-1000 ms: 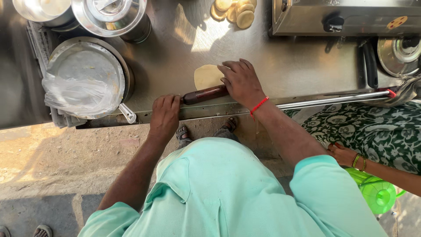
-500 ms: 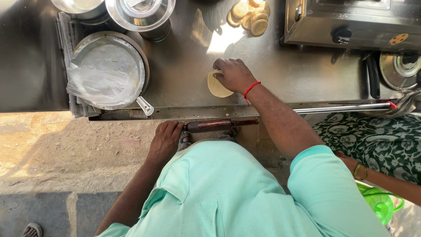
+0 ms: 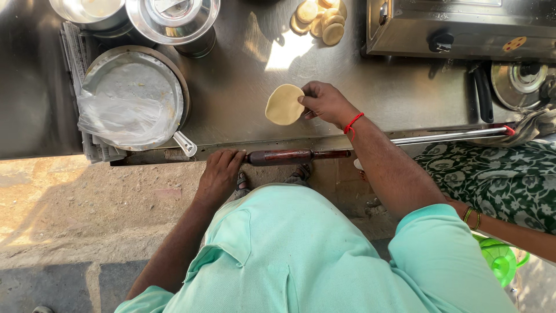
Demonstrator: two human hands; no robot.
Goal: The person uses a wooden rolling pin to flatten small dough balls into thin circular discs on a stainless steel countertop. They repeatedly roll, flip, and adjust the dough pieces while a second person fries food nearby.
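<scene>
My right hand [image 3: 325,102], with a red thread at the wrist, pinches the right edge of a small flat round of pale dough [image 3: 284,104] lying on the steel counter [image 3: 243,75]. My left hand [image 3: 219,174] grips the left handle of a dark wooden rolling pin [image 3: 289,156], held level just off the counter's front edge. Several small dough discs [image 3: 319,20] are piled at the back of the counter.
A lidded pan [image 3: 136,95] with a plastic bag on it sits at the left, steel pots [image 3: 171,20] behind it. A steel stove [image 3: 463,26] stands at the back right. Another person's arm with bangles [image 3: 504,223] and patterned cloth [image 3: 498,174] are at my right, a green plastic vessel [image 3: 498,255] below.
My right hand let go of the rolling pin and took the dough round, shifting and turning it on the counter. My left hand pulled the pin back off the counter's edge.
</scene>
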